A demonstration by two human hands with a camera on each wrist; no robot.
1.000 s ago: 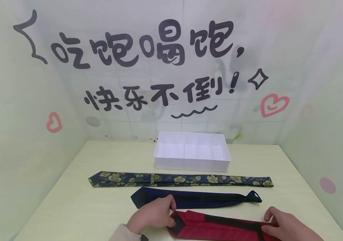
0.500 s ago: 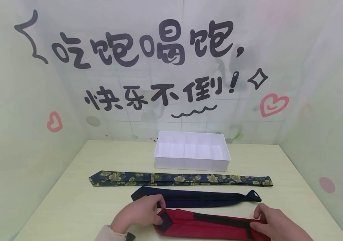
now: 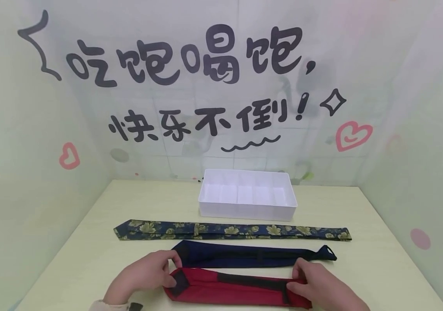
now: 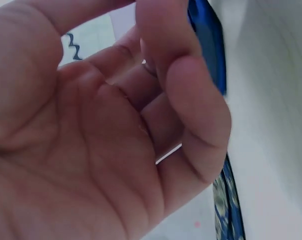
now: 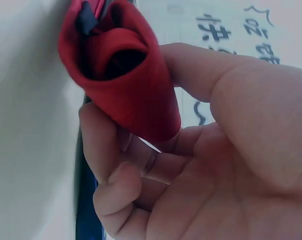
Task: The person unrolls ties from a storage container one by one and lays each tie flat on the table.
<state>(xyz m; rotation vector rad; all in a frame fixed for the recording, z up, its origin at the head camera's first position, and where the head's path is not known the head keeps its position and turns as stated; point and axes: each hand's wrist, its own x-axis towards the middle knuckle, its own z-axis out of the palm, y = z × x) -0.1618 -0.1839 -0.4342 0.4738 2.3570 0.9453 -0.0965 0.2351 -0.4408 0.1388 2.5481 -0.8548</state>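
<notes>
A folded red necktie [image 3: 206, 293] with black backing lies across the front of the table, underside up. At its pointed left end my left hand [image 3: 143, 276] pinches the dark tip between thumb and fingers; in the left wrist view the curled fingers [image 4: 201, 110] hide the tie. My right hand [image 3: 322, 283] grips the folded right end. The right wrist view shows the rolled red fold [image 5: 136, 95] held between thumb and fingers. Just behind lies a navy necktie [image 3: 237, 255] with a looped right end, close to the fingers of both hands.
Farther back a navy necktie with gold flowers [image 3: 229, 231] lies stretched out lengthwise. Behind it stands a white divided box [image 3: 246, 211], near the back wall. Pale printed walls [image 3: 408, 181] enclose the table [image 3: 89, 250] at the back and both sides.
Both hands have moved left together, carrying the red necktie from the front right to the front middle. The other neckties and the box have stayed put.
</notes>
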